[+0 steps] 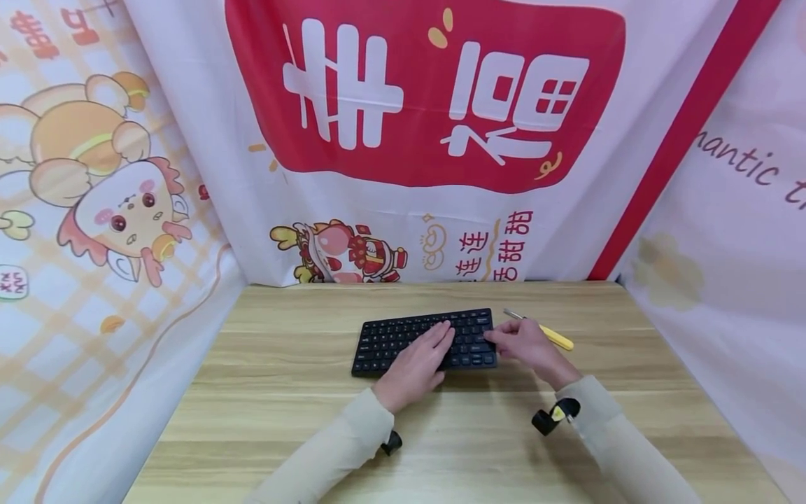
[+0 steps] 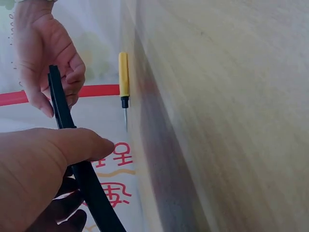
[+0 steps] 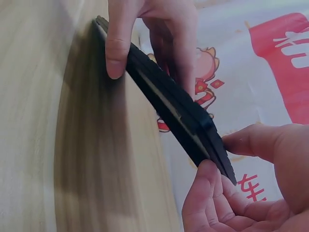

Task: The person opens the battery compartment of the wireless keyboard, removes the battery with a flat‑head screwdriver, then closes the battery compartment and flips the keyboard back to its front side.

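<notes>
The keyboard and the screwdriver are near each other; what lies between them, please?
In the head view, the right hand lies between the keyboard and the handle of the screwdriver, holding the keyboard's right edge; beside the tip, bare table shows.

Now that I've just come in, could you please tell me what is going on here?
A person's left hand grips the front edge of a black keyboard, while their right hand pinches its right end. The keyboard looks slightly raised from the wooden table, where a yellow-handled screwdriver lies beside the right hand.
</notes>
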`<control>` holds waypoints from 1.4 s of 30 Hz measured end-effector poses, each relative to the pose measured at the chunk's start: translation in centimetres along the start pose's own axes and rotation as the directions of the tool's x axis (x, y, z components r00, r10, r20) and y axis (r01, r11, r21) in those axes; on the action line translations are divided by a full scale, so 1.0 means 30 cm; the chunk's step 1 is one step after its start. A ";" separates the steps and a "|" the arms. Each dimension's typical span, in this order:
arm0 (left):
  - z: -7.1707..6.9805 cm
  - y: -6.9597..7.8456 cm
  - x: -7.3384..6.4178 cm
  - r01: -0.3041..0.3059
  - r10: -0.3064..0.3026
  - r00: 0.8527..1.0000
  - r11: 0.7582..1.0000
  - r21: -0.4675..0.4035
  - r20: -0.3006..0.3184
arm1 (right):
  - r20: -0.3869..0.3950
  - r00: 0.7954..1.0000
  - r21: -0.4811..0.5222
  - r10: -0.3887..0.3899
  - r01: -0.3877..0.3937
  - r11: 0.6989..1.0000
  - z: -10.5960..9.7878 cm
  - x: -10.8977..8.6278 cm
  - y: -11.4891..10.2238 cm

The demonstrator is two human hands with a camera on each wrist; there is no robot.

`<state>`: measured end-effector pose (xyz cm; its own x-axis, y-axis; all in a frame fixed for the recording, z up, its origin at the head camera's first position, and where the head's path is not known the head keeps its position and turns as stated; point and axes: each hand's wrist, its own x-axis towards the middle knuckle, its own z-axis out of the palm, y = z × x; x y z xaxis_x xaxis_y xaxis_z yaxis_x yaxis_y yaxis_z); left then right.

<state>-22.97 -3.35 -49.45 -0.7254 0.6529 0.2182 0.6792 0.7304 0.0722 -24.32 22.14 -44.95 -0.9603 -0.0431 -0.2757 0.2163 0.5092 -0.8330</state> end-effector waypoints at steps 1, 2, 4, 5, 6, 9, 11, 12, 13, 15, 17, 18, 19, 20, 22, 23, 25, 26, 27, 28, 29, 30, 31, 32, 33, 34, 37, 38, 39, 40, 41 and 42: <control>-0.004 -0.002 -0.004 -0.003 0.003 1.000 1.000 -0.002 -0.009 | 0.001 1.000 0.010 0.002 -0.002 1.000 0.000 0.000 -0.004; -0.007 -0.004 -0.008 -0.009 0.009 1.000 1.000 -0.004 -0.020 | 0.004 1.000 0.016 0.002 -0.002 1.000 -0.001 -0.002 -0.008; -0.017 -0.007 -0.017 -0.025 0.024 0.998 1.000 -0.012 -0.054 | 0.010 1.000 0.032 0.001 -0.001 0.999 -0.004 -0.006 -0.019; -0.021 -0.009 -0.020 -0.034 0.033 0.997 0.999 -0.011 -0.076 | 0.007 1.000 0.040 0.005 -0.005 0.999 -0.005 -0.008 -0.025; -0.026 -0.010 -0.022 -0.042 0.041 0.994 0.999 -0.007 -0.100 | 0.006 1.000 0.046 0.001 -0.001 0.999 -0.006 -0.010 -0.031; -0.039 -0.016 -0.027 -0.060 0.059 0.984 0.998 -0.002 -0.167 | 0.007 1.000 0.066 -0.016 0.015 0.998 -0.007 -0.014 -0.049; -0.045 -0.021 -0.028 -0.064 0.065 0.976 0.998 0.010 -0.207 | 0.011 0.999 0.093 -0.033 0.031 0.995 -0.006 -0.013 -0.058; -0.045 -0.026 -0.027 -0.063 0.065 0.971 0.998 0.016 -0.229 | 0.017 0.999 0.109 -0.044 0.042 0.993 -0.005 -0.012 -0.062; -0.047 -0.029 -0.024 -0.063 0.065 0.966 0.998 0.017 -0.248 | 0.019 0.999 0.130 -0.047 0.045 0.991 -0.007 -0.012 -0.063; -0.050 -0.038 -0.018 -0.061 0.062 0.955 0.998 0.012 -0.290 | 0.034 0.997 0.174 -0.067 0.060 0.983 -0.011 -0.011 -0.061; -0.055 -0.049 -0.010 -0.061 0.055 0.942 0.998 -0.009 -0.331 | 0.052 0.995 0.213 -0.090 0.077 0.974 -0.018 -0.012 -0.055; -0.060 -0.054 -0.006 -0.062 0.051 0.936 0.998 -0.023 -0.348 | 0.064 0.992 0.229 -0.108 0.091 0.969 -0.021 -0.013 -0.050; -0.068 -0.059 -0.001 -0.066 0.046 0.931 0.997 -0.042 -0.363 | 0.070 0.990 0.248 -0.121 0.100 0.964 -0.024 -0.014 -0.046; -0.079 -0.064 0.003 -0.070 0.041 0.922 0.996 -0.060 -0.384 | 0.084 0.986 0.260 -0.146 0.120 0.958 -0.026 -0.015 -0.041; -0.104 -0.074 0.013 -0.075 0.024 0.908 0.992 -0.106 -0.419 | 0.108 0.977 0.280 -0.185 0.148 0.949 -0.028 -0.018 -0.031; -0.119 -0.079 0.017 -0.078 0.012 0.901 0.988 -0.133 -0.434 | 0.118 0.973 0.289 -0.197 0.156 0.944 -0.027 -0.019 -0.027; -0.150 -0.090 0.027 -0.091 -0.026 0.884 0.970 -0.226 -0.467 | 0.141 0.966 0.288 -0.218 0.171 0.942 -0.023 -0.019 -0.020; -0.167 -0.095 0.031 -0.093 -0.055 0.877 0.955 -0.280 -0.477 | 0.149 0.962 0.286 -0.227 0.177 0.942 -0.019 -0.020 -0.017; -0.182 -0.101 0.035 -0.094 -0.087 0.870 0.937 -0.337 -0.485 | 0.154 0.961 0.284 -0.231 0.180 0.942 -0.014 -0.021 -0.012; -0.194 -0.107 0.038 -0.098 -0.119 0.859 0.916 -0.389 -0.498 | 0.161 0.958 0.284 -0.239 0.187 0.940 -0.007 -0.021 -0.008; -0.206 -0.114 0.040 -0.104 -0.155 0.847 0.890 -0.444 -0.509 | 0.164 0.957 0.280 -0.240 0.188 0.941 0.001 -0.021 -0.003; -0.215 -0.119 0.042 -0.108 -0.194 0.833 0.862 -0.495 -0.519 | 0.169 0.956 0.275 -0.241 0.189 0.943 0.009 -0.021 0.002; -0.223 -0.123 0.043 -0.106 -0.233 0.816 0.840 -0.533 -0.530 | 0.176 0.954 0.273 -0.244 0.191 0.943 0.018 -0.021 0.006; -0.231 -0.127 0.044 -0.106 -0.272 0.796 0.817 -0.566 -0.541 | 0.186 0.952 0.267 -0.244 0.190 0.945 0.029 -0.020 0.011; -0.237 -0.130 0.046 -0.116 -0.306 0.768 0.798 -0.591 -0.563 | 0.198 0.950 0.261 -0.241 0.186 0.947 0.039 -0.018 0.015; -0.239 -0.133 0.048 -0.124 -0.339 0.742 0.778 -0.616 -0.578 | 0.211 0.948 0.248 -0.238 0.184 0.951 0.049 -0.016 0.018; -0.240 -0.138 0.052 -0.139 -0.448 0.664 0.712 -0.688 -0.598 | 0.248 0.944 0.240 -0.219 0.159 0.958 0.084 -0.007 0.026; -0.236 -0.140 0.054 -0.142 -0.489 0.638 0.686 -0.714 -0.596 | 0.260 0.941 0.243 -0.217 0.154 0.958 0.097 -0.004 0.028; -0.232 -0.140 0.053 -0.138 -0.537 0.615 0.648 -0.749 -0.578 | 0.267 0.940 0.251 -0.211 0.144 0.957 0.110 0.000 0.031; -0.227 -0.141 0.053 -0.132 -0.588 0.593 0.604 -0.786 -0.551 | 0.274 0.939 0.251 -0.208 0.139 0.958 0.123 0.003 0.033; -0.220 -0.143 0.053 -0.131 -0.638 0.571 0.550 -0.825 -0.516 | 0.278 0.940 0.259 -0.198 0.125 0.958 0.136 0.007 0.034; -0.213 -0.144 0.053 -0.134 -0.689 0.546 0.491 -0.861 -0.477 | 0.286 0.938 0.263 -0.197 0.120 0.957 0.150 0.011 0.036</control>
<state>-26.35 -6.76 -43.19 -0.8100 -0.2424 0.5340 0.5271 0.0982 0.8441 -23.61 18.80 -48.09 -0.8925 -0.3867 -0.2320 0.1379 0.2558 -0.9568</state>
